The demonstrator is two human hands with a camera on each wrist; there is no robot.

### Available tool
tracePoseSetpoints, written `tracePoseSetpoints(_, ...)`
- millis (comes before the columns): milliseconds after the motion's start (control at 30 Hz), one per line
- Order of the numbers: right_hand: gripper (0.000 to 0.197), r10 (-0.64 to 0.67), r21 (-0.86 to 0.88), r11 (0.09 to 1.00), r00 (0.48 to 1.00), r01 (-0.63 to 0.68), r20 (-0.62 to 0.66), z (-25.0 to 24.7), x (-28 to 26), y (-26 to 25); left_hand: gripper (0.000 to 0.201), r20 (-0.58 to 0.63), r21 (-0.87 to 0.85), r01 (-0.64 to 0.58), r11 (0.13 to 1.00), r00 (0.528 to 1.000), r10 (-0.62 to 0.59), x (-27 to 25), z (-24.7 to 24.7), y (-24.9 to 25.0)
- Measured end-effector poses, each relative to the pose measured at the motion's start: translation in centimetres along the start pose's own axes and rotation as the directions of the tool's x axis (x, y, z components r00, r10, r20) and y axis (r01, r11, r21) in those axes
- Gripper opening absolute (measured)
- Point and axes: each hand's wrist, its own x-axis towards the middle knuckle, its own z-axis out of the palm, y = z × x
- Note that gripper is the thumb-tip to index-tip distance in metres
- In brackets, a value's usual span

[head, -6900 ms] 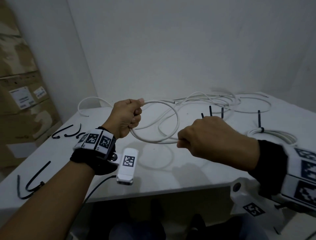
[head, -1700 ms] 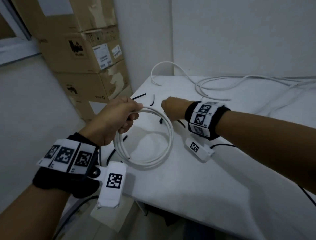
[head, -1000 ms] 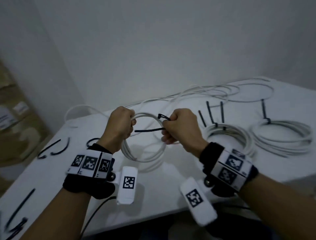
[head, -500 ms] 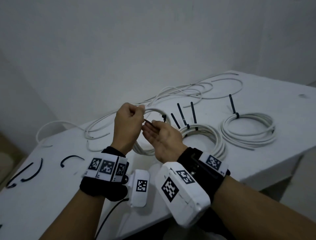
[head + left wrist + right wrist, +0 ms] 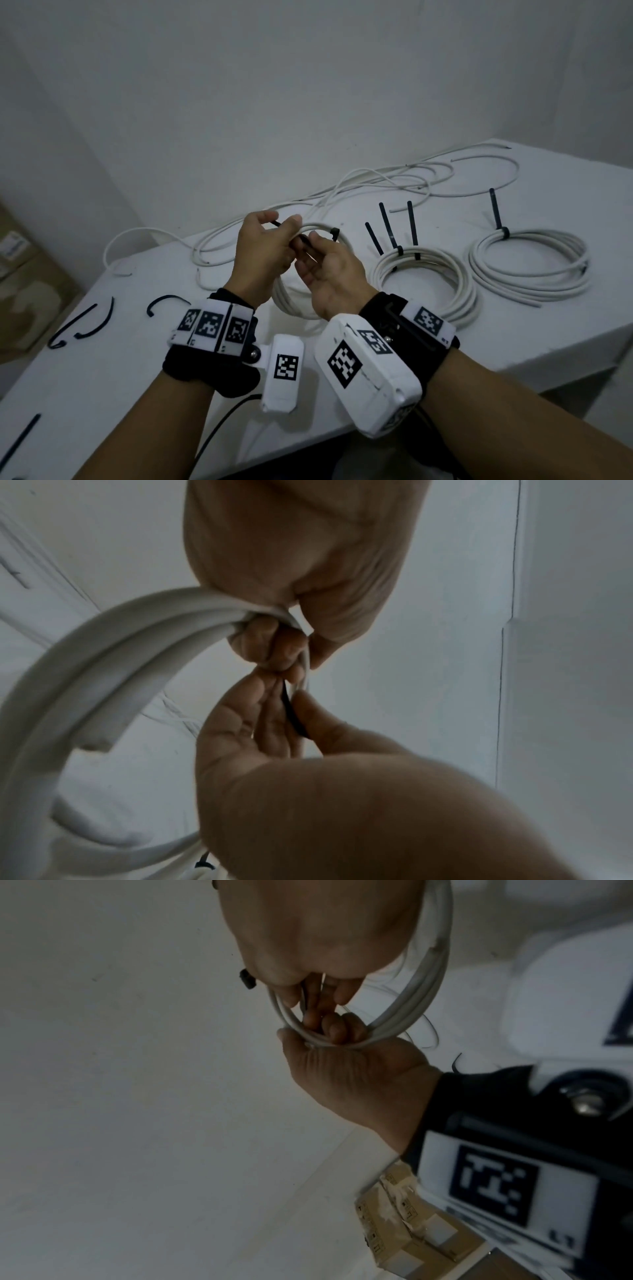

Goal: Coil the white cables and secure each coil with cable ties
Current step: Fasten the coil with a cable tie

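The left hand is gripping the white coil above the surface, bunching its loops for binding, while the right hand, just right of the coil, is pinching the black cable tie, likely threading it round the bundle; two tied coils are lying further right

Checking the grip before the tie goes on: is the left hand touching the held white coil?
Touching. The left wrist view shows the left hand's fingers curled round the held white coil.
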Motion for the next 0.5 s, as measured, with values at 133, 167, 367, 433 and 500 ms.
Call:
tracePoseSetpoints(133, 0.007, -0.014, 0.003, 1.000, 1.000, 0.014, 0.020, 0.2, 0.0, 0.1, 0.025, -0.099, 0.015, -0.094, 0.995, 0.990, 0.095, 0.0, -0.3, -0.2)
tracePoseSetpoints(167, 0.008, -0.010, 0.011, 1.000, 1.000, 0.010, 0.014, 0.3, 0.0, 0.2, 0.028, -0.107, 0.020, -0.102, 0.995, 0.989, 0.104, 0.1, -0.4, -0.4)
tracePoseSetpoints(367, 0.012, -0.097, -0.101, 0.990, 0.994, 0.101, 0.042, -0.2, 0.1, 0.8, 0.019, 0.026, -0.040, 0.053, 0.998, 0.998, -0.052, 0.4, -1.1, -0.7)
tracePoseSetpoints(433, 0.012, -0.144, -0.206, 0.965, 0.986, 0.159, 0.085, -0.6, 0.0, 0.9, 0.015, 0.022, -0.045, 0.071, 0.996, 0.997, -0.071, 0.2, -1.3, -0.7)
tracePoseSetpoints(500, 0.019, -0.236, -0.350, 0.896, 0.961, 0.274, 0.147, -1.2, -0.1, 0.8, 0.013, 0.004, -0.020, 0.029, 0.999, 1.000, -0.029, 0.2, -1.4, -0.6)
